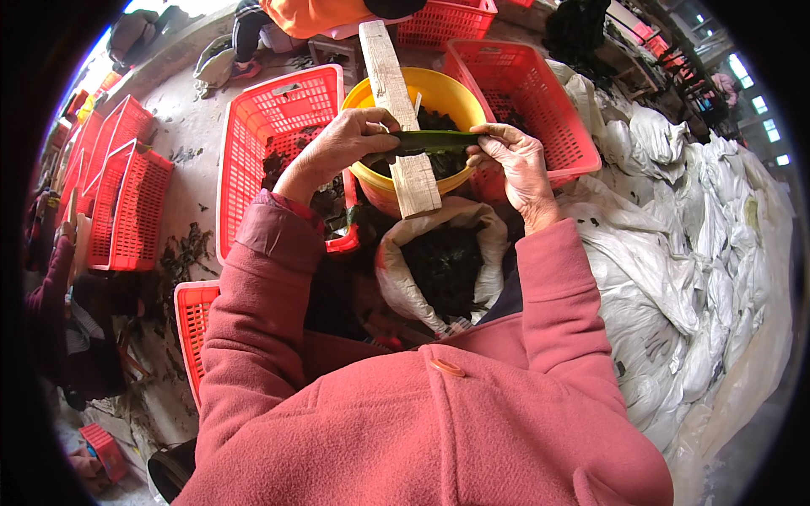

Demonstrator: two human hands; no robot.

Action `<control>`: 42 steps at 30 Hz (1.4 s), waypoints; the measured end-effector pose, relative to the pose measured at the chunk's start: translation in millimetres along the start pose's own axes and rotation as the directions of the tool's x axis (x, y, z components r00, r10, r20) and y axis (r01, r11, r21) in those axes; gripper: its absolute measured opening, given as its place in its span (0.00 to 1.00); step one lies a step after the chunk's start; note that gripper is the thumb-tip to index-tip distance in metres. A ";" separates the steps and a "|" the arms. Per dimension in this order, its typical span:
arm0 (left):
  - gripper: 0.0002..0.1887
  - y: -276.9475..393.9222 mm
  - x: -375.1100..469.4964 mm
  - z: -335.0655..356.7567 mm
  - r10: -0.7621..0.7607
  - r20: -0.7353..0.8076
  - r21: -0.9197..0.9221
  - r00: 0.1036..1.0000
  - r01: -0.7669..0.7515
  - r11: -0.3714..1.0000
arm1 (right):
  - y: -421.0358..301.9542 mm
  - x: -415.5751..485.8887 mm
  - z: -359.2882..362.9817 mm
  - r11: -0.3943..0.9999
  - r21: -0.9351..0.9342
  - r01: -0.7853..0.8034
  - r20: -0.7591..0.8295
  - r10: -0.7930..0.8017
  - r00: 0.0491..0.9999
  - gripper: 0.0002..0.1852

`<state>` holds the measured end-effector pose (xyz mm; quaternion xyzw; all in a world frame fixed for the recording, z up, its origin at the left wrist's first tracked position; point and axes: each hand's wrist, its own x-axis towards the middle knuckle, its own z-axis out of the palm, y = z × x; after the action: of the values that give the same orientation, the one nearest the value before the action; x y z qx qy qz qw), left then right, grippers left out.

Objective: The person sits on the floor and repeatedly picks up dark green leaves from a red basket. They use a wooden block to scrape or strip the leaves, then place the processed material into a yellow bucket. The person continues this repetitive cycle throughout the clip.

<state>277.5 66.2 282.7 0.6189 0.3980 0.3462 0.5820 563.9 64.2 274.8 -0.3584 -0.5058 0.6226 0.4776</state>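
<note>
A dark green strip, seemingly kelp [436, 140], is stretched between my two hands. My left hand [354, 142] pinches its left end, and my right hand [509, 158] holds the right end between thumb and fingers. Beneath the strip a pale wooden board [389, 69] lies across a yellow bucket [433, 79], with its near end jutting past the rim. Dark leafy pieces [446, 161] lie inside the bucket. Below the board, a white woven sack [405, 243] stands with its mouth spread, holding dark material [443, 269].
Red plastic crates stand left [237, 158] and right [569, 126] of the bucket, both holding dark pieces. White sacks [671, 253] are heaped along the right. Dark scraps [186, 250] litter the floor at left. A person in orange [310, 16] is beyond the bucket.
</note>
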 end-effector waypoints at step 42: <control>0.10 -14.2 -1.5 -8.5 -0.042 -0.438 -0.561 0.898 -0.236 0.794 | 33.0 -5.9 65.5 0.299 -0.669 0.680 0.532 -0.447 0.719 0.08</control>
<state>268.0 68.7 269.3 0.3308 0.3521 0.6115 0.6267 497.1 38.7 257.7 -0.2565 -0.8838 0.1310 0.3687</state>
